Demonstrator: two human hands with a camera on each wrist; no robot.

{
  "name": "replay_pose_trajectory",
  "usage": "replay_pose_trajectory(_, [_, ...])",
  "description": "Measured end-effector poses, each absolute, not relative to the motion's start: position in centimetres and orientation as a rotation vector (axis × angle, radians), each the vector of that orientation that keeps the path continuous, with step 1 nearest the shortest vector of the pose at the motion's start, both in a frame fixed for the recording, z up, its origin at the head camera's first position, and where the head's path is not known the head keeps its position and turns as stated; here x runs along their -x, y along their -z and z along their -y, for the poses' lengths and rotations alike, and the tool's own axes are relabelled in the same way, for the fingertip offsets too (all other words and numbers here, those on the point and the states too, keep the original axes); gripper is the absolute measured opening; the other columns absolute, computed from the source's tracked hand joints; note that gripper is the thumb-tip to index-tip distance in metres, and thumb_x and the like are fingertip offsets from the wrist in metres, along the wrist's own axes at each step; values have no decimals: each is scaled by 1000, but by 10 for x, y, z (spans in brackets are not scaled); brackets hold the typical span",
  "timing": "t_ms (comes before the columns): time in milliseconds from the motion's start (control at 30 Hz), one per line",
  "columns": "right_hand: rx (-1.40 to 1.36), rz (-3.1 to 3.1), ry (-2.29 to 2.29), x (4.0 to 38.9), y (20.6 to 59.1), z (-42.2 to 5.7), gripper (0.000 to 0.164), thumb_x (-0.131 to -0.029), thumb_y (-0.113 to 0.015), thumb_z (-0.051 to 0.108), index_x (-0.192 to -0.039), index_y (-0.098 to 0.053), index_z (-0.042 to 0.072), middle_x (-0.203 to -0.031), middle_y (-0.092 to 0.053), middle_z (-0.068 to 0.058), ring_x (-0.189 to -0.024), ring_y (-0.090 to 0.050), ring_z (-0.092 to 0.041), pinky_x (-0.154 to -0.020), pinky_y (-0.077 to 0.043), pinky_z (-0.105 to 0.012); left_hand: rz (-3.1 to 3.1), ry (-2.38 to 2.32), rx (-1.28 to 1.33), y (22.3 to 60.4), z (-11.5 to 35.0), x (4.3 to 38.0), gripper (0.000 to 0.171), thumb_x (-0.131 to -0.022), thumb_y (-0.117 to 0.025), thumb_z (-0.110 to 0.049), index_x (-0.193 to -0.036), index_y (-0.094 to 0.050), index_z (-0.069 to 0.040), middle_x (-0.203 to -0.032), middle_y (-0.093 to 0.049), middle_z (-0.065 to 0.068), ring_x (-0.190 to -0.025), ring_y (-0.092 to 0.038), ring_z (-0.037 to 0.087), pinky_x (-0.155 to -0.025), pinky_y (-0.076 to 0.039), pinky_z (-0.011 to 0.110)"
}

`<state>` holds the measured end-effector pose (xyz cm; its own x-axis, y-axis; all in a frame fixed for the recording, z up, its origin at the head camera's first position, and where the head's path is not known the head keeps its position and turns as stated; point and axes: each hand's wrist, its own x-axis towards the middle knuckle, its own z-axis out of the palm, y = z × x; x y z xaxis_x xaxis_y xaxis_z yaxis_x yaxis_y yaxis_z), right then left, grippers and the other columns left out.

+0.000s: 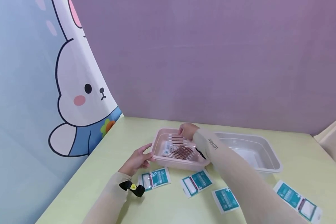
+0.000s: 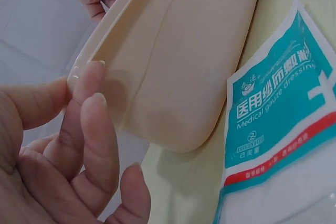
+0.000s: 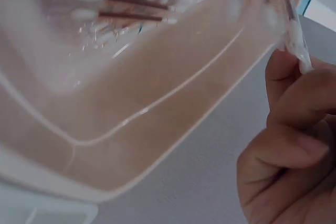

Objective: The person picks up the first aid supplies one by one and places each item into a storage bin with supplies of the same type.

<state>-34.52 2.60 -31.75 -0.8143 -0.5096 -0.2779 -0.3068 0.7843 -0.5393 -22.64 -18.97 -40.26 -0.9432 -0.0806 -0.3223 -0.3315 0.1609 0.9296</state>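
A pink plastic basin (image 1: pixel 177 163) stands in the middle of the table, holding clear packets of brown-stick cotton swabs (image 1: pixel 182 153). My left hand (image 1: pixel 138 161) grips its left rim between thumb and fingers; the left wrist view shows the thumb on top and fingertips (image 2: pixel 93 103) against the outer wall (image 2: pixel 178 66). At the far rim, my right hand (image 1: pixel 188 130) pinches the edge of a clear cotton swab packet (image 3: pixel 268 3) between thumb and finger. In the right wrist view, more swabs (image 3: pixel 139 1) lie inside the basin.
A greyish-white basin (image 1: pixel 259 151) stands right beside the pink one, partly behind my right sleeve. Several green-and-white medical gauze packets (image 1: pixel 156 178) lie along the front of the table, one (image 1: pixel 298 201) far right. A purple wall (image 1: pixel 207 68) rises behind.
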Motion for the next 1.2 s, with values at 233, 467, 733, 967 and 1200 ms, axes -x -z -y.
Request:
replay_pose_trajectory(233, [591,-2550,670,338,327,-19,14,-93,-49,-3,-97,-61,2,-78,-52,-3,-52,-42,-10,-47,-38,-21,-2222,-1887,407,405,190,226,54,-101,-52,-19,-152,-34,-16,-77,-69,0,-54,-52,15,-60,-43,26])
replay_pose_trajectory(467, [581,-2531,593,333,335,-23,7,-93,-52,-3,-93,-59,0,-79,-50,-4,-51,-44,-10,-45,-40,-18,-2208,-1907,408,404,185,222,53,-101,-53,-18,-151,-35,-16,-75,-68,-1,-54,-51,14,-60,-42,26])
replay_pose_trajectory(733, [492,-2543,658,336,334,-35,27,-92,-50,-4,-117,-59,-6,-105,-58,-16,-52,-48,-11,-52,-48,-23,-2196,-1907,375,403,181,224,54,-101,-53,-18,-151,-34,-15,-74,-68,-1,-53,-51,13,-59,-42,26])
replay_pose_trajectory(967, [616,-2625,631,341,326,-62,34,-92,-56,11,-123,-59,-3,-126,-59,-18,-89,-58,-21,-78,-49,-33,-2284,-1866,388,403,184,224,52,-100,-55,-18,-149,-39,-14,-79,-70,1,-56,-52,14,-61,-46,26])
replay_pose_trajectory(1200, [671,-2706,668,334,315,-113,27,-94,-58,14,-114,-63,-4,-118,-63,-22,-90,-63,-27,-76,-52,-35,-2366,-1781,441,406,188,222,62,-100,-54,-26,-153,-26,-9,-90,-71,5,-61,-54,16,-66,-47,25])
